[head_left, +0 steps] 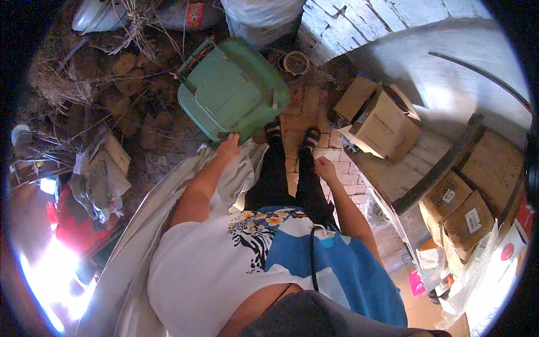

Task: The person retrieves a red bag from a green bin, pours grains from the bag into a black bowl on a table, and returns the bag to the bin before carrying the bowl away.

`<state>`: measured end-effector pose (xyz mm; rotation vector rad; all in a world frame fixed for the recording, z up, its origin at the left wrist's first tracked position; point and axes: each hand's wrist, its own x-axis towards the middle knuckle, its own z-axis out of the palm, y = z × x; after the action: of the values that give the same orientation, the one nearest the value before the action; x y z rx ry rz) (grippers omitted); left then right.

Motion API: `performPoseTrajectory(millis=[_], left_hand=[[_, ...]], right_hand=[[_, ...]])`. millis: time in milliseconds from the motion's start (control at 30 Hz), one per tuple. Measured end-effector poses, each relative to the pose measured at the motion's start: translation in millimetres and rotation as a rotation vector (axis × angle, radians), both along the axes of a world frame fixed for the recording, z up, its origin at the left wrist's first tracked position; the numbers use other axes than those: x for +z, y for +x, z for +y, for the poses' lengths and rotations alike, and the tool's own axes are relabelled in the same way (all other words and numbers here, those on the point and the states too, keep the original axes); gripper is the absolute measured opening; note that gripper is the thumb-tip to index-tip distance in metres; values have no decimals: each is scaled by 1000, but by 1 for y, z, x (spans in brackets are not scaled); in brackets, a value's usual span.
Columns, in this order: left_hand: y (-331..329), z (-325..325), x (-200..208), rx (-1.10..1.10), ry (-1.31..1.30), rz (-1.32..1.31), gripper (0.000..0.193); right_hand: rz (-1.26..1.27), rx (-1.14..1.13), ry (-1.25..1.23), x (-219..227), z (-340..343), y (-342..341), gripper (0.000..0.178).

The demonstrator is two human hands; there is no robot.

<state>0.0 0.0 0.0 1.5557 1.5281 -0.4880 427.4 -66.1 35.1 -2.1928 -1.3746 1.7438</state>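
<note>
A green plastic bin (227,90) with a broad lid stands tilted at an angle just ahead of my feet. My left hand (229,147) is closed on the near edge of its lid, and the fingertips are partly hidden there. Beside my right leg, my right hand (324,168) hangs in the air with curled fingers, and nothing shows in it. A pale, crumpled cloth or sheet (196,168) drapes along my left side, under my left forearm.
Dry twigs and cut logs (129,81) are heaped to the far left. A plastic-covered container (264,22) stands behind the bin, near a small round pot (296,63). An opened cardboard box (382,123) sits on a ledge at right, with more boxes (466,213) nearer.
</note>
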Motion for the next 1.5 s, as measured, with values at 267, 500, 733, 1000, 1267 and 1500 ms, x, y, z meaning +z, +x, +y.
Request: performPoseTrajectory(millis=[267, 500, 733, 1000, 1267, 1500], left_hand=[[-45, 75, 86, 97, 241, -13, 47], [-84, 151, 265, 138, 523, 62, 56], [-138, 194, 319, 342, 888, -2, 41], [-186, 216, 320, 275, 1190, 294, 33], [-186, 226, 319, 227, 1240, 438, 37], [-175, 225, 316, 276, 1225, 383, 37]], right_hand=[[80, -45, 160, -89, 62, -48, 19], [-45, 214, 370, -128, 122, -91, 16], [37, 654, 563, -92, 232, -215, 13], [-88, 662, 335, -102, 330, -352, 20], [-228, 1132, 270, -159, 379, -406, 51], [-258, 1206, 266, -196, 351, -373, 25]])
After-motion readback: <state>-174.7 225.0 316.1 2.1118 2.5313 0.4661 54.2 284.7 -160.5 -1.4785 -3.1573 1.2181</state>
